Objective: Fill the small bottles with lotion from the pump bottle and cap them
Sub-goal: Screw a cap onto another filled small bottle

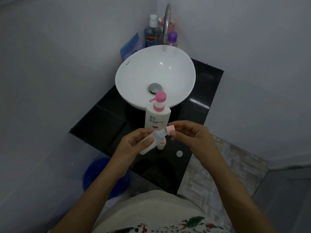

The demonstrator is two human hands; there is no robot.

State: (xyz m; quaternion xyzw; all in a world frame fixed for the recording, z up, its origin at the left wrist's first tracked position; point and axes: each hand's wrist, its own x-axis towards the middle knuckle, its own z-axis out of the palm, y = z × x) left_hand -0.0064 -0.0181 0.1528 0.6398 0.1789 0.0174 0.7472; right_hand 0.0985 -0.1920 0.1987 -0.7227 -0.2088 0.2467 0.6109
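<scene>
While the view is dim and a little blurred, I log what I can, nearest first. Left hand (pixel 134 142) is wrapped around a small bottle (pixel 150 143), tilted with its neck pointing up and to the right; lower part looks white, which I judge to be lotion already inside, neck end looks clear. Right hand (pixel 190 135) has its fingertips pinched on a small pink cap (pixel 170 129), held just beside the bottle's mouth; whether cap and neck touch I cannot tell. Step in hand, as I judge it: capping this bottle

Just behind the held bottle, a second small bottle (pixel 161 144) stands on the black counter (pixel 101 125), mostly hidden, pinkish at the top; capped or not, I cannot tell. A loose white cap (pixel 179 153) lies on the counter to the right, well apart from both bottles

Further back, the pump bottle (pixel 157 115) stands upright, pink pump head pointing left, nobody touching it. Behind it the white sink (pixel 127 68)

Progress estimate: one bottle filled and nearly closed, second uncertain; the loose white cap suggests more capping remains
</scene>
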